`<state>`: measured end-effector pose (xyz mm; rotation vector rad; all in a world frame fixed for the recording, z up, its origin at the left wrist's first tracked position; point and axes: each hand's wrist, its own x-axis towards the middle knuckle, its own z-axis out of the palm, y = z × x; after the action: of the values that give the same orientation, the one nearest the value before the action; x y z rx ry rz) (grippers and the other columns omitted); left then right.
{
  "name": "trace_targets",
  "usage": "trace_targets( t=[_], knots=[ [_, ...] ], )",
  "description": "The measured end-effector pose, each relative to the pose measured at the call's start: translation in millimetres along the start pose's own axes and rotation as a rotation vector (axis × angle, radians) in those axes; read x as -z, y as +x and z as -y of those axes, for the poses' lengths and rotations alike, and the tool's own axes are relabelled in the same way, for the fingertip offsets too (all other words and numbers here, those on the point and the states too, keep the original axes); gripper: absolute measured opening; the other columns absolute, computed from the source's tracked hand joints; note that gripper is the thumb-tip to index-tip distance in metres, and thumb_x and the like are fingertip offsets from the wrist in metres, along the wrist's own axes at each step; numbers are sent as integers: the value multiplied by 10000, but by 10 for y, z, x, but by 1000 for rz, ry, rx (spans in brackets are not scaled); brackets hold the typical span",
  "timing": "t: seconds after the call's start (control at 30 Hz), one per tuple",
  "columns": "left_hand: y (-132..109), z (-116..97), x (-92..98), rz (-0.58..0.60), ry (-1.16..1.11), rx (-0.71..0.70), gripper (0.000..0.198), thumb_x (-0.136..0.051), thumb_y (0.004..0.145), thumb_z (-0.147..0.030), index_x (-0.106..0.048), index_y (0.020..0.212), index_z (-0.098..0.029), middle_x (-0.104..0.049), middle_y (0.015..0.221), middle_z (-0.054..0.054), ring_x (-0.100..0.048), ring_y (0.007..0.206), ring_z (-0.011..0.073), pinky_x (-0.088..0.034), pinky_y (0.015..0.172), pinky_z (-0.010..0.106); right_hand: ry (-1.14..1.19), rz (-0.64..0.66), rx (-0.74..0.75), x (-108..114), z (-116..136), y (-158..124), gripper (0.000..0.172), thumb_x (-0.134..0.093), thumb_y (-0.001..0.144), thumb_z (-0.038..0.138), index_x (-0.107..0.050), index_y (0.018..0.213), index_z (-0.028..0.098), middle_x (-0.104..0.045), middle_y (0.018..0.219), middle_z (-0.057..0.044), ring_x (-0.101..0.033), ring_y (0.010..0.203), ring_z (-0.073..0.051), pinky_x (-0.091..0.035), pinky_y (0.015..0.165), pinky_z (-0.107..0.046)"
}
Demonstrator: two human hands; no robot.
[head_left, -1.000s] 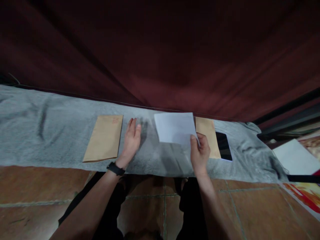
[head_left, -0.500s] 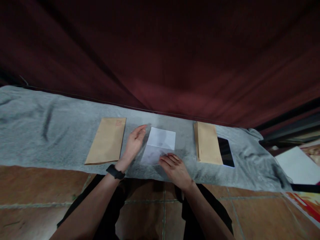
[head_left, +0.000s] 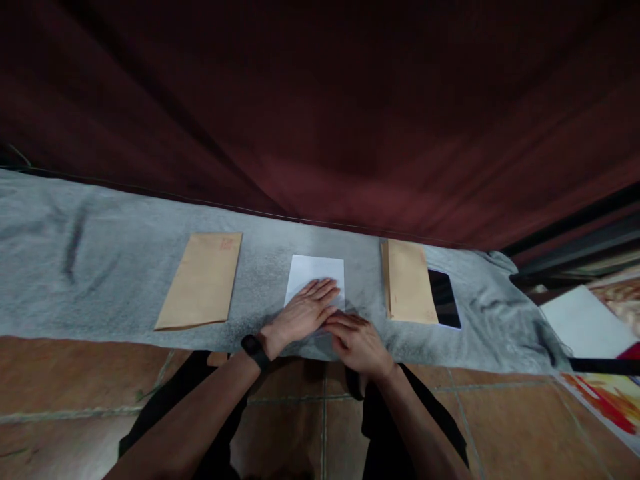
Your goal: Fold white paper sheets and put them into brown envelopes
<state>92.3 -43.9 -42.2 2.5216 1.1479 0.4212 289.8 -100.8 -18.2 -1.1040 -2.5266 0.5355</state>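
A white sheet of paper (head_left: 315, 268) with a crease across it lies on the grey cloth in front of me. My left hand (head_left: 307, 311) rests flat over its middle, fingers stretched out. At the paper's lower right edge is my right hand (head_left: 356, 340), its fingers curled and touching the sheet. The two hands meet near the fingertips, and together they cover most of the lower half of the paper. To the left lies a brown envelope (head_left: 203, 280) with red print in its corner. A stack of brown envelopes (head_left: 411, 281) lies on the right.
A dark-screened phone or tablet (head_left: 445, 300) sits partly under the envelope stack. The grey cloth (head_left: 125, 267) covers a long narrow surface, with a dark red curtain (head_left: 320, 133) behind it. White board (head_left: 583, 323) and colourful printed sheets (head_left: 605, 407) are at the far right.
My left hand has moved right, from beside the paper onto its middle, and now lies flat. My right hand's fingers have curled in at the lower edge. The view has shifted slightly.
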Motion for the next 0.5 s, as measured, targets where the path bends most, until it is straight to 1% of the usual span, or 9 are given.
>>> trace_targets(
  t=[0.1, 0.17, 0.23, 0.27, 0.3, 0.33, 0.4, 0.43, 0.5],
  knots=[
    [49, -8, 8, -7, 53, -12, 506, -347, 1094, -388, -504, 1524, -174, -442, 1640, 97, -354, 1550, 199, -270, 1293, 423, 109, -9, 7, 66, 1, -9, 308, -627, 878, 109, -735, 1134, 241, -754, 1212, -41, -681, 1145, -226, -525, 1025, -380],
    [83, -7, 6, -26, 109, -16, 512, -339, 1095, -379, -497, 1530, -162, -427, 1649, 100, -328, 1563, 216, -246, 1302, 435, 191, -54, -34, 96, -17, 23, 291, -569, 928, 124, -734, 1135, 244, -765, 1175, -27, -696, 1117, -197, -535, 1015, -348],
    [117, -11, -21, -57, 165, -2, 512, -348, 1090, -376, -489, 1539, -174, -406, 1662, 99, -290, 1579, 238, -214, 1310, 463, 192, -159, -165, 88, -66, 76, 325, -472, 993, 141, -723, 1175, 236, -765, 1170, -39, -699, 1114, -184, -538, 1023, -340],
    [132, -15, -45, -69, 186, 15, 517, -358, 1086, -380, -484, 1545, -178, -396, 1667, 103, -275, 1584, 252, -205, 1310, 481, 149, -218, -248, 66, -99, 104, 352, -431, 1020, 161, -707, 1229, 224, -755, 1208, -61, -688, 1152, -196, -530, 1047, -360],
    [146, -19, -74, -77, 200, 37, 524, -366, 1081, -382, -477, 1550, -177, -387, 1671, 111, -265, 1588, 266, -201, 1309, 499, 87, -268, -328, 32, -134, 132, 384, -400, 1040, 185, -672, 1310, 207, -733, 1270, -90, -667, 1211, -213, -517, 1079, -388],
    [158, -23, -105, -79, 208, 58, 532, -368, 1077, -379, -470, 1556, -172, -382, 1673, 118, -260, 1589, 275, -197, 1307, 513, 26, -279, -376, -11, -169, 157, 422, -381, 1054, 206, -609, 1409, 191, -687, 1370, -116, -632, 1282, -227, -497, 1113, -416],
    [175, -23, -159, -75, 200, 84, 547, -361, 1068, -363, -450, 1570, -163, -379, 1673, 123, -259, 1589, 280, -181, 1309, 526, -73, -210, -352, -110, -225, 189, 495, -374, 1078, 259, -452, 1558, 164, -534, 1566, -133, -502, 1446, -244, -409, 1209, -470],
    [179, -16, -178, -72, 188, 92, 553, -351, 1065, -349, -437, 1578, -162, -379, 1674, 119, -259, 1589, 275, -171, 1312, 522, -118, -175, -337, -157, -246, 194, 523, -376, 1086, 279, -393, 1594, 155, -479, 1611, -135, -450, 1490, -247, -368, 1238, -494],
    [173, 16, -192, -73, 153, 106, 561, -326, 1059, -325, -411, 1595, -180, -383, 1675, 97, -259, 1590, 253, -154, 1316, 506, -189, -135, -332, -233, -273, 185, 548, -387, 1095, 311, -352, 1614, 141, -426, 1644, -135, -381, 1536, -255, -311, 1268, -518]
  ],
)
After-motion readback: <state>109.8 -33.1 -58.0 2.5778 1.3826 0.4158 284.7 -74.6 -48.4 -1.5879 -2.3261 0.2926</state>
